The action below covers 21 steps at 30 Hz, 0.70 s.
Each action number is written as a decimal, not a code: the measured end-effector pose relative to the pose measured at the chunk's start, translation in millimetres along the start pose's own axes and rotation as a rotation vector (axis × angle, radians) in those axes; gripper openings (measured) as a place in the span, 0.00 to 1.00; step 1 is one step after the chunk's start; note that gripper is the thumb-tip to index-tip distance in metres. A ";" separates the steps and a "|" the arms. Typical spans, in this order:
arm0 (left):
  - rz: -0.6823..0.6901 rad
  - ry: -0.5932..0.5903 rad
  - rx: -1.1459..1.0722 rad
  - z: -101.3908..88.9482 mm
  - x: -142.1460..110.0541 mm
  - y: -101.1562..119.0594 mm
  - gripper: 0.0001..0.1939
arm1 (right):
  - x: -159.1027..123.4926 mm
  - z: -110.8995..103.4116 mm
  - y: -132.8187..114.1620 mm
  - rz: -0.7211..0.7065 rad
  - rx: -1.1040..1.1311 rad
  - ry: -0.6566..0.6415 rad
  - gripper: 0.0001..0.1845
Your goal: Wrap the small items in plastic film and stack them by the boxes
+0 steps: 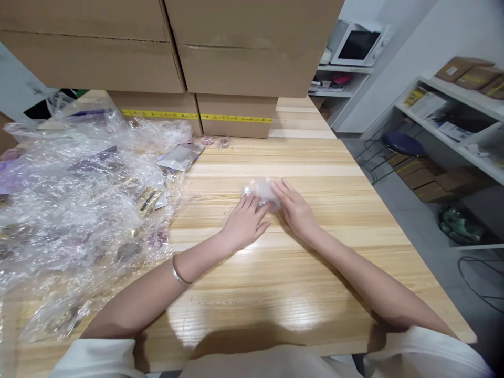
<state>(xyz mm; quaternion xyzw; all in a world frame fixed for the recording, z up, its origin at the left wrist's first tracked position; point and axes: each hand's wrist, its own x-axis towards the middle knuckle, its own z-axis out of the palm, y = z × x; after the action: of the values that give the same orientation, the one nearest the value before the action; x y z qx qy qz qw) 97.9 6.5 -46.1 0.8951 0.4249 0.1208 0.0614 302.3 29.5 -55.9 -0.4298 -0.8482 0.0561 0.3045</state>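
Note:
A small clear plastic packet point(258, 188) lies on the wooden table, partly covered by my fingers; what it contains is blurred. My left hand point(244, 220) rests on its near left side, fingers stretched out and palm down. On its right side lies my right hand point(295, 207), with fingers extended flat against the plastic. Neither hand is wrapped around it. To the left spreads a big heap of crumpled clear plastic wrap point(90, 210), with small packages among it. A silver-grey pouch point(181, 156) sits at the heap's right edge.
Large cardboard boxes point(252, 68) are stacked along the table's back. Two small wrapped round pieces point(224, 142) lie before them. The wooden table point(334, 294) ends at a slanting right edge. Beyond it are a blue stool point(402, 143), shelves with boxes, and a microwave point(358, 44).

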 end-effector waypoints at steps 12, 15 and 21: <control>0.203 0.175 0.013 -5.1 11.0 -29.6 0.32 | -1.1 -14.9 5.0 -0.245 -0.152 -0.309 0.31; 0.151 -0.025 -0.038 -8.1 11.4 -40.9 0.36 | -2.0 -13.7 6.1 -0.210 -0.141 -0.321 0.40; 0.165 -0.052 -0.262 -14.3 13.5 -64.1 0.25 | 0.6 -13.7 13.3 -0.204 -0.102 -0.250 0.36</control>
<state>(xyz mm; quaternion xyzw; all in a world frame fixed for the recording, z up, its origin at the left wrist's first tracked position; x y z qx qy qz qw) 54.5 57.5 -43.6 0.9141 0.3285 0.1565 0.1787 319.1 36.0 -49.2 -0.3458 -0.9205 0.0348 0.1786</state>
